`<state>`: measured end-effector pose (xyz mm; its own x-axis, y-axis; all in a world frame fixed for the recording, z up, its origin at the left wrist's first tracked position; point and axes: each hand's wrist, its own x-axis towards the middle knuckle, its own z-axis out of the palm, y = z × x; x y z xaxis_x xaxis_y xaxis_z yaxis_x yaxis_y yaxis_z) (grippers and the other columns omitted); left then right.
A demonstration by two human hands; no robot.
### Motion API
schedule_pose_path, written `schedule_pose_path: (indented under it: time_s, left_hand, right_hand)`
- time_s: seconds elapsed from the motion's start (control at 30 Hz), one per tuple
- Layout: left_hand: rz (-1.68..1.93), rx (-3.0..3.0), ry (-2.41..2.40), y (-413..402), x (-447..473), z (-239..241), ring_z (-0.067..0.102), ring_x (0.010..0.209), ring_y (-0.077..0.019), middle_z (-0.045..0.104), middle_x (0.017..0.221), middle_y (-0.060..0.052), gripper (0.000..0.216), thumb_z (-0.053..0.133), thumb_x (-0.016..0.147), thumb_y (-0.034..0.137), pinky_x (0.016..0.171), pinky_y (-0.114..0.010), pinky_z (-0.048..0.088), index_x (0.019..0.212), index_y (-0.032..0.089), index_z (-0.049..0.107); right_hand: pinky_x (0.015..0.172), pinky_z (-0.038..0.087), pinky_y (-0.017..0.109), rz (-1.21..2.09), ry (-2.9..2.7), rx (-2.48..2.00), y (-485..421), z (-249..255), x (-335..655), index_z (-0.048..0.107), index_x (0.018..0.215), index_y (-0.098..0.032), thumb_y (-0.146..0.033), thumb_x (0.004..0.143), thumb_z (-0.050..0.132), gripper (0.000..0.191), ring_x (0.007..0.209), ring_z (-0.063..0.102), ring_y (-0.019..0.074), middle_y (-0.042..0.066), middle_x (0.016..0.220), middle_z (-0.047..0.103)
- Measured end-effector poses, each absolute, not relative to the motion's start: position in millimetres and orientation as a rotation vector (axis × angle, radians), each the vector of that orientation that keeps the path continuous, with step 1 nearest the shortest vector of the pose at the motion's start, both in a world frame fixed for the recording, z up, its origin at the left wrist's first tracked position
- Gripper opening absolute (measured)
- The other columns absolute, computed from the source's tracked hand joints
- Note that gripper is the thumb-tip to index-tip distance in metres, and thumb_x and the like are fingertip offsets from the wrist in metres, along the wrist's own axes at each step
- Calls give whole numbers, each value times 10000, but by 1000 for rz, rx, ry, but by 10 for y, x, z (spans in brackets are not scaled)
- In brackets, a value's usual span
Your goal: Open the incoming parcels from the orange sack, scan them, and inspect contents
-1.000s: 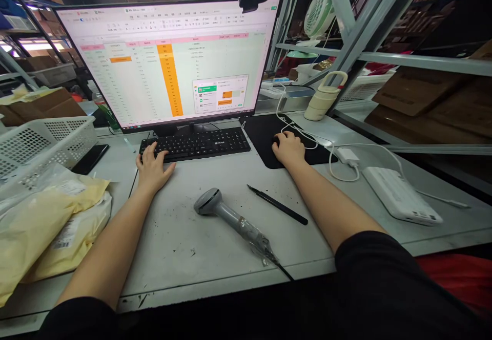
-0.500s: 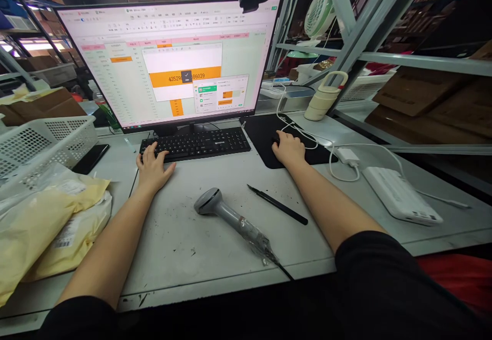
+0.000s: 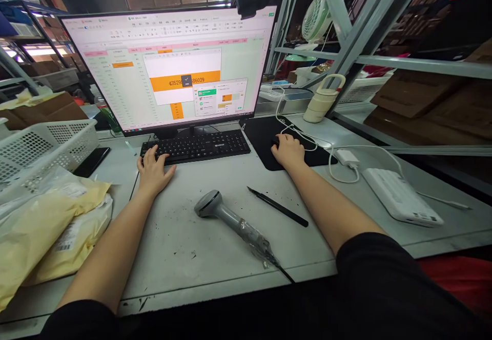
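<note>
Cupped over the mouse (image 3: 274, 141), the right hand (image 3: 290, 150) is bent, and the mouse is held under it, mostly hidden; how tightly it is gripped cannot be told. The mouse is set on the black mat (image 3: 271, 161), near the far edge of the desk (image 3: 169, 258), to the right of the keyboard (image 3: 202, 145). The left hand (image 3: 154, 173) is spread open, with nothing held in it. Its fingers are laid at the keyboard's left end; whether a key is pressed cannot be seen.

On the screen (image 3: 134, 91), a sheet of rows is shown. Over it, a long number is shown on an orange bar (image 3: 161, 83), and part of the number is covered by a dark box (image 3: 186, 81) with a white tick. From the tick, one small step seems to be done. What is left cannot be told, as most words are too small to be read.

The scanner (image 3: 230, 215) is not held; it is laid near the desk's near edge. A black tool (image 3: 277, 206) is laid between the scanner and the right arm (image 3: 326, 202), touched by no hand. Yellow bags (image 3: 57, 227) are piled past the desk's left seam (image 3: 134, 184)
</note>
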<state>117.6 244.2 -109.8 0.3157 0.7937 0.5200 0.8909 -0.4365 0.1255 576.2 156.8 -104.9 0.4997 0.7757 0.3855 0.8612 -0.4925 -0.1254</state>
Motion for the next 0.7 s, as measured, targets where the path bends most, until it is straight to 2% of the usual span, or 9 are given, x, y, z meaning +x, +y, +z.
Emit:
schedule_pose_path:
  time_s: [0.3,0.7]
  left_hand:
    - [-778,-2399,-1547,2449,1185,-1115,310,1556,-372,354,1665,-203,469,585,948,465,1263,-642,197,1329,204,668]
    - [-769,-2409,-1574,2423,1192,-1083,308,1562,-364,365,1662,-197,459,582,951,457,1270,-634,192,1330,211,665]
  right_hand:
    - [940,496,459,-445,-1428,-2406,1555,-1021,5776,640,1372,-196,-322,993,435,449,1169,589,340,166,1500,546]
    - [922,497,470,-446,-1433,-2423,1572,-1053,5814,653,1359,-196,-318,985,435,449,1172,581,351,165,1500,547]
